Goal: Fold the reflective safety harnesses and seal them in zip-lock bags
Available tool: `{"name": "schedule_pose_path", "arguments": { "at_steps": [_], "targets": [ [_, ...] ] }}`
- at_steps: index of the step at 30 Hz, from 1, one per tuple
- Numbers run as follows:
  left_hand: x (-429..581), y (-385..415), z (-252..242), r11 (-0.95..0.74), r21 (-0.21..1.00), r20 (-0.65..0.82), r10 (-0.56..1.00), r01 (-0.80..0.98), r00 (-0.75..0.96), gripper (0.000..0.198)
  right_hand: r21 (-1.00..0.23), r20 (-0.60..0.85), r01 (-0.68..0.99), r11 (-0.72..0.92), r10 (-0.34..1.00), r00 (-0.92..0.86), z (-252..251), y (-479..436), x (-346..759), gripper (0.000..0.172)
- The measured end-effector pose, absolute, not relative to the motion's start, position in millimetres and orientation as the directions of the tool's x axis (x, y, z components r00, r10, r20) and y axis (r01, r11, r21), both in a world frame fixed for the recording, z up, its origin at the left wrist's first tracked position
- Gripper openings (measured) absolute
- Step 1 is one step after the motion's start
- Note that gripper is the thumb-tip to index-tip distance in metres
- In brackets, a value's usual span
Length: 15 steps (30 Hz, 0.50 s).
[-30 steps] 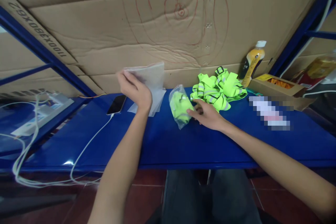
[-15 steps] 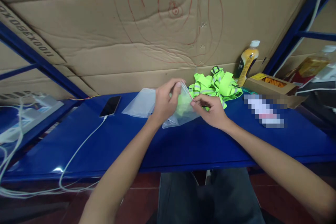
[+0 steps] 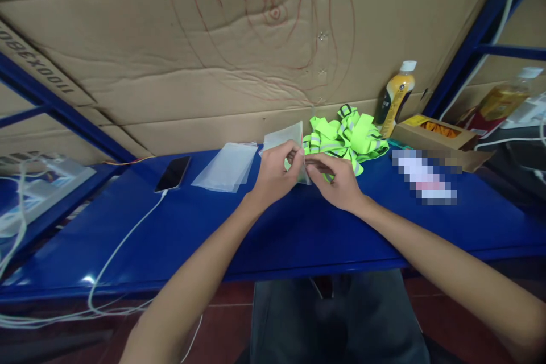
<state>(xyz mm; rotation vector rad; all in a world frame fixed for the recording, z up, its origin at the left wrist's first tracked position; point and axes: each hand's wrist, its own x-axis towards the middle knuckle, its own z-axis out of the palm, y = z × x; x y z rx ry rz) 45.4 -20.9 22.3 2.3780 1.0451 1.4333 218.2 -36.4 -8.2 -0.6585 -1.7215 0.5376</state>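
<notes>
A clear zip bag [image 3: 281,136] stands up between my two hands, partly hidden behind them. My left hand [image 3: 279,173] is closed, pinching the bag's edge with thumb and forefinger. Right beside it, my right hand [image 3: 335,179] pinches the same edge, its fingertips close to the left ones. Just behind the right hand lies a heap of bright yellow-green reflective straps [image 3: 352,136] with black buckles. To the left of my left hand, several flat clear bags [image 3: 225,168] lie fanned on the blue table.
A phone [image 3: 173,174] on a white cable [image 3: 128,236] lies left on the blue table [image 3: 298,244]. At the right are a drink bottle [image 3: 397,99], an open carton [image 3: 443,139] with orange contents, and a blurred-out item [image 3: 424,178]. Cardboard [image 3: 191,96] walls the back.
The bag has turned from lying slanted toward me to standing upright, its body now behind my left hand. My hands have come closer together.
</notes>
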Motion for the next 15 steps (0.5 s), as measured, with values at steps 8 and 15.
{"name": "schedule_pose_path", "arguments": {
  "at_steps": [8, 15],
  "targets": [
    [46, -20, 24, -0.708, 0.581, 0.577, 0.707, 0.403, 0.409, 0.021, -0.875, 0.483, -0.061, 0.48, 0.861, -0.158, -12, -18, 225, 0.039],
    [45, -16, 21, -0.613, 0.729, 0.486, 0.777, 0.305, 0.401, 0.021, -0.849, 0.5, 0.062, 0.525, 0.835, -0.228, -13, -17, 231, 0.042]
  ]
}}
